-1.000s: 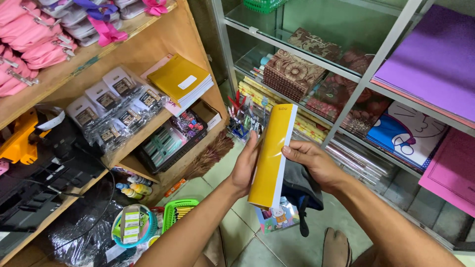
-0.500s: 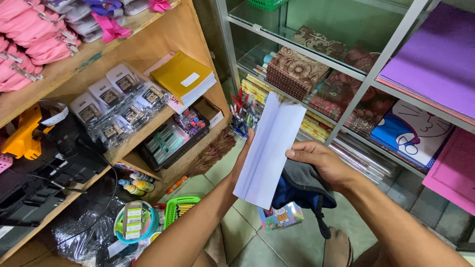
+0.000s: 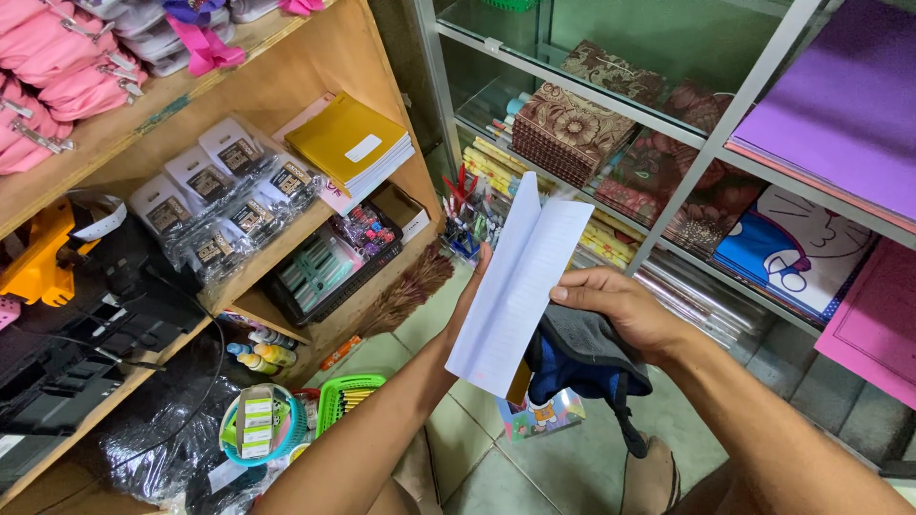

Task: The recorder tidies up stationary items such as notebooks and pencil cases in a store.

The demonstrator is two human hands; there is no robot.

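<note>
Notebook (image 3: 515, 286) open in mid-air, white lined pages fanned toward the camera, a sliver of yellow cover at the bottom edge, out in front of both shelves and above the tiled floor (image 3: 448, 420). Left hand (image 3: 474, 286) behind the book, mostly hidden, fingertips curling round the left edge at the spine; how tightly closed, cannot tell. Right hand (image 3: 611, 305) closed on the right-hand pages, thumb pressed on the paper, fingers folded behind. Under that hand, a dark grey and blue cloth (image 3: 582, 367) hanging down, strap dangling; whether pinched by the same fingers, cannot tell. Just below the book, on the floor, a small colourful box (image 3: 544, 420).

Left, a wooden shelf (image 3: 286, 48): stack of yellow notebooks (image 3: 351, 143) at the right end of the middle board, packets in clear bags (image 3: 219, 205) beside it toward the left, pink pouches (image 3: 57, 81) on the top board. Lower down, a black tray (image 3: 320, 272) of small items, then a green basket (image 3: 348, 396) and a round tub (image 3: 258, 429) at floor level.

Right, a metal-and-glass rack (image 3: 725, 124): patterned brown books (image 3: 572, 129) on the middle glass, purple sheets (image 3: 849, 95) at the top right corner, a blue cartoon sheet (image 3: 792, 253) below them, pens (image 3: 463, 205) at the near left end.
</note>
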